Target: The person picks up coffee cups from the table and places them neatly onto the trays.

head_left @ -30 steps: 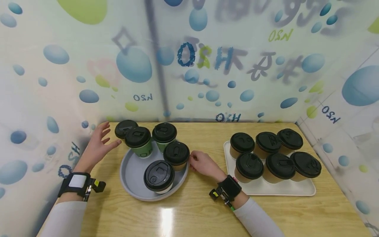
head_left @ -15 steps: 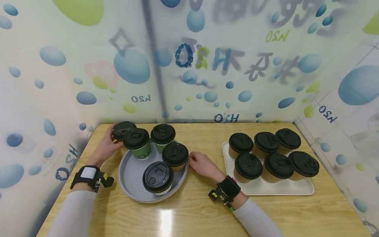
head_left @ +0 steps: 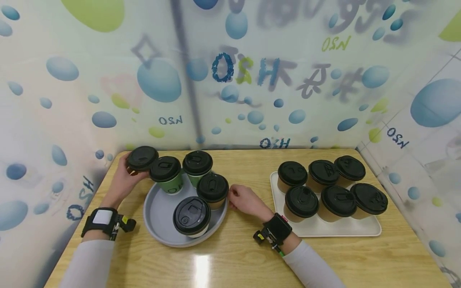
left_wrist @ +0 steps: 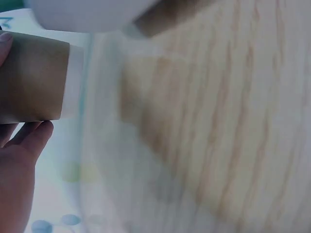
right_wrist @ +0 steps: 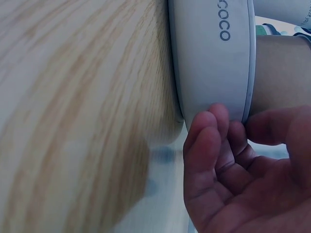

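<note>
My left hand (head_left: 124,182) grips a brown paper coffee cup (left_wrist: 36,80) by its sides. Its black lid (head_left: 143,158) faces up in the head view, beyond the left back of a round grey tray (head_left: 160,228). The left wrist view has the cup's base raised off the table. My right hand (head_left: 249,201) pinches the tray's rim (right_wrist: 249,73), thumb at the top edge and fingers curled against the outer wall. In the tray stand two green cups (head_left: 172,185) at the back, a brown cup (head_left: 216,204) on the right and a white-based cup (head_left: 198,233) in front, all black-lidded.
To the right, a white rectangular tray (head_left: 320,230) holds several brown cups (head_left: 295,216) with black lids, in two rows. Patterned walls rise behind the wooden table (head_left: 248,260) and at both sides.
My left hand has reached in to the brown paper coffee cup, taken hold of it and shifted it slightly left, away from the green cup. My right hand has stayed at the tray rim.
</note>
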A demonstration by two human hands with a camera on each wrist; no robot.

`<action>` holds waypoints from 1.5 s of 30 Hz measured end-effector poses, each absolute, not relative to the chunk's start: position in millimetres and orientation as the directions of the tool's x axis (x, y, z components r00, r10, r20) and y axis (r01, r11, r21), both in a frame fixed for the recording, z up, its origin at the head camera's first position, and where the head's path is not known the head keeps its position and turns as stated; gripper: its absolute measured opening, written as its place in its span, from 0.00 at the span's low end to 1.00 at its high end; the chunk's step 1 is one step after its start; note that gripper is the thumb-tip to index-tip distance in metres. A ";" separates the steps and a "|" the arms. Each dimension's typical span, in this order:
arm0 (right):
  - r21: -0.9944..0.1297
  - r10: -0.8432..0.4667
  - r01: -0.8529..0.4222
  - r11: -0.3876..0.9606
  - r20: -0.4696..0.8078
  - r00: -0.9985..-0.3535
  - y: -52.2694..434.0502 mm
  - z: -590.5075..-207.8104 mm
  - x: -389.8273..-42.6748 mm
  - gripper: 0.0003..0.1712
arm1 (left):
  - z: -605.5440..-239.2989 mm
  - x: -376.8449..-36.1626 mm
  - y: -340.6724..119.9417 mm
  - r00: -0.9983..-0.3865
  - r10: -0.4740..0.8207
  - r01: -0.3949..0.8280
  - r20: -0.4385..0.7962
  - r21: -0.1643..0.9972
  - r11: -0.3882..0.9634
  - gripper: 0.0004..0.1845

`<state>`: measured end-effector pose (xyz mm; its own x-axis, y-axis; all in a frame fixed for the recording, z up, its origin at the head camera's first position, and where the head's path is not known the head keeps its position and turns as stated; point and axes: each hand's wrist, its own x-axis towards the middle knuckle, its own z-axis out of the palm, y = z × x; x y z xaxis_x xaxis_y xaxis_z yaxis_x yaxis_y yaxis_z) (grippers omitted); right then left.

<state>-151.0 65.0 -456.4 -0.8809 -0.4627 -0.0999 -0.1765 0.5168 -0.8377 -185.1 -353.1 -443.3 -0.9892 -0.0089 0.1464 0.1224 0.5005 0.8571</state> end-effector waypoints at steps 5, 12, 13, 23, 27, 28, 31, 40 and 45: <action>-0.839 -0.477 -0.191 0.509 -0.091 -0.874 64.1 -456.9 -150.7 0.14 | -428.9 -161.9 -358.5 -0.971 -0.113 0.120 0.213 0.834 0.538 0.50; -0.839 -0.471 -0.183 0.513 -0.097 -0.877 66.0 -459.8 -152.1 0.15 | -406.4 -127.1 -355.0 -0.947 -0.169 0.143 0.272 0.831 0.538 0.48; -0.839 -0.470 -0.181 0.513 -0.098 -0.877 66.1 -459.7 -152.2 0.15 | -403.8 -122.2 -353.4 -0.944 -0.172 0.150 0.280 0.833 0.533 0.48; -0.839 -0.471 -0.186 0.512 -0.093 -0.877 67.7 -459.0 -152.3 0.14 | -390.7 -82.7 -337.2 -0.910 -0.206 0.291 0.359 0.908 0.301 0.47; -0.839 -0.470 -0.188 0.510 -0.089 -0.878 67.4 -458.9 -151.8 0.14 | -391.9 -71.4 -332.1 -0.910 -0.141 0.350 0.391 0.904 0.245 0.46; -0.839 -0.471 -0.189 0.511 -0.089 -0.878 67.2 -458.6 -151.7 0.14 | -393.3 -68.5 -331.3 -0.911 -0.114 0.365 0.397 0.902 0.229 0.46; -0.838 -0.476 -0.195 0.510 -0.086 -0.875 66.4 -458.2 -151.4 0.14 | -398.7 -61.0 -329.1 -0.912 -0.036 0.396 0.409 0.898 0.190 0.48; -0.834 -0.479 -0.204 0.512 -0.080 -0.874 65.6 -458.7 -151.3 0.15 | -412.7 -49.4 -317.5 -0.889 0.133 0.454 0.438 0.881 0.134 0.53; -0.831 -0.479 -0.207 0.516 -0.079 -0.874 65.9 -459.2 -151.3 0.15 | -422.1 -50.0 -310.0 -0.899 0.204 0.432 0.388 0.863 0.263 0.54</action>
<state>-151.3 65.9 -459.2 -0.8745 -0.4786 -0.0787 -0.2074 0.5157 -0.8313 -50.0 -310.0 -422.1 -0.8989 0.2042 0.3876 0.4318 0.2631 0.8628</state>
